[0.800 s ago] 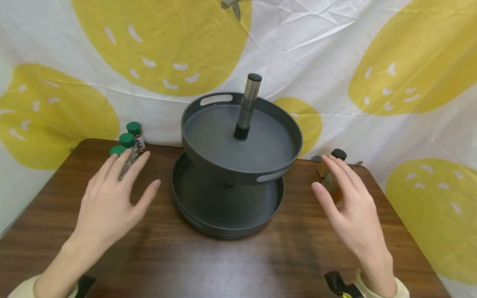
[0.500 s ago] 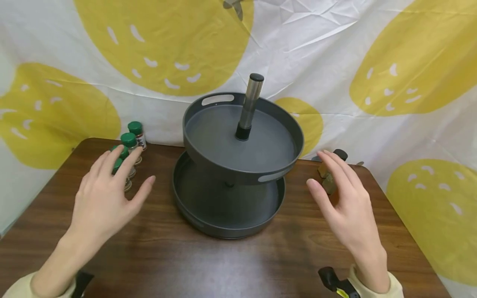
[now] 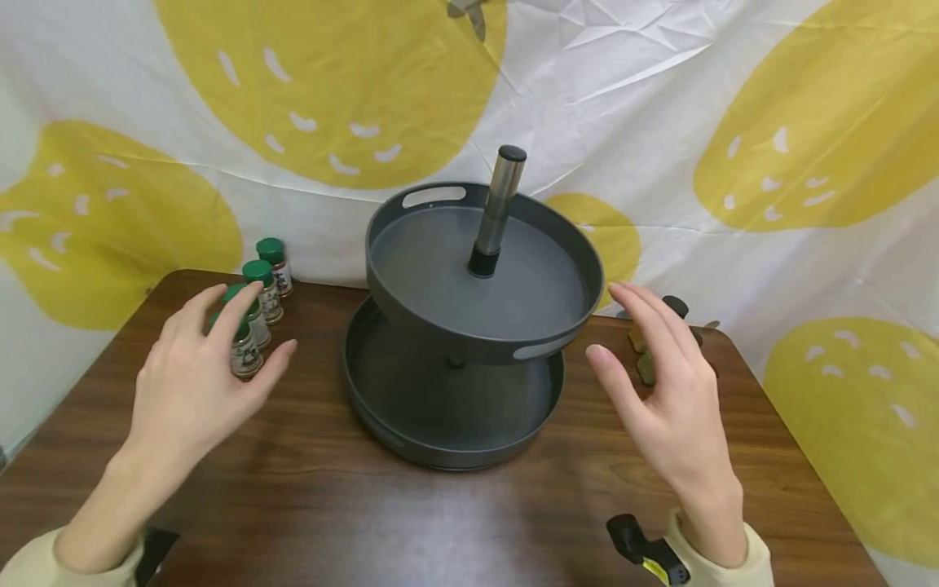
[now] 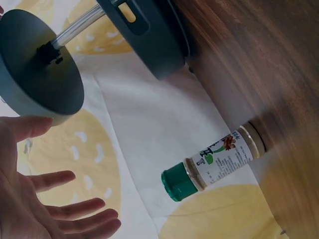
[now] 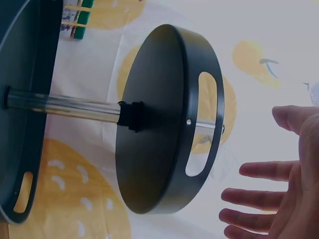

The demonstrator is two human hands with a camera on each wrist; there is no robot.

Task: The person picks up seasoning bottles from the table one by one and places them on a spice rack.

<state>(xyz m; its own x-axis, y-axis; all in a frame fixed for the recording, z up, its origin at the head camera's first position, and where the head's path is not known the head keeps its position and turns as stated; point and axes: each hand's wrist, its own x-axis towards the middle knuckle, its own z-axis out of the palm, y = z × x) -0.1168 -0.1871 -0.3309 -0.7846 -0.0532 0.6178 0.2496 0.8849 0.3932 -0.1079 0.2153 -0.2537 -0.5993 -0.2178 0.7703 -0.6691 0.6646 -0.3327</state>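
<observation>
A dark grey two-tier round tray stands mid-table, its upper tier held above the lower tier by a metal pole. My left hand hovers left of it, fingers spread and holding nothing. Its fingers overlap several green-capped spice jars in the head view; one labelled jar shows whole in the left wrist view. To the right of the tray, my right hand is held in the air with nothing in it, thumb and fingers apart. Its fingertips are close to the upper tier's rim.
Behind my right hand are dark-capped bottles, partly hidden. The wooden table ends at the back against a white cloth with yellow fruit prints. Cut-out handles pierce the tray walls.
My right hand has moved left, closer to the upper tier. My left hand has drawn slightly left, so more of the spice jars shows. The tray stays in place.
</observation>
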